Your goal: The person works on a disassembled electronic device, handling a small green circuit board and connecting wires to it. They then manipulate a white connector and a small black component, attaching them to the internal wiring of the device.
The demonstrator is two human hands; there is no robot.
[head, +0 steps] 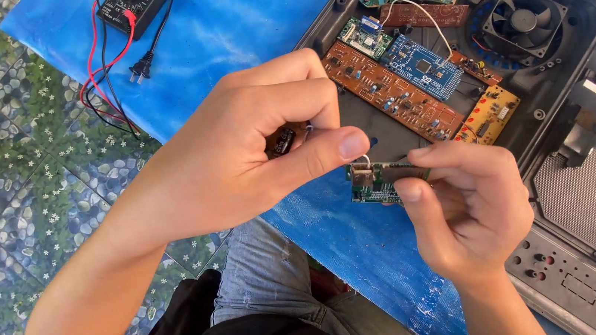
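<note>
Blue painted surface underneath, flowered floor tiles to the left. Left hand is curled up tight, its grip pinched on a small black cylindrical component with thin white wires at the thumb tip. Right hand has thumb and forefinger clamped on a small green circuit board, held just above the surface edge, right beside the left thumb. Beyond the hands lies an opened black housing with brown and blue boards and a fan. Black multimeter with red and black leads sits top left.
</note>
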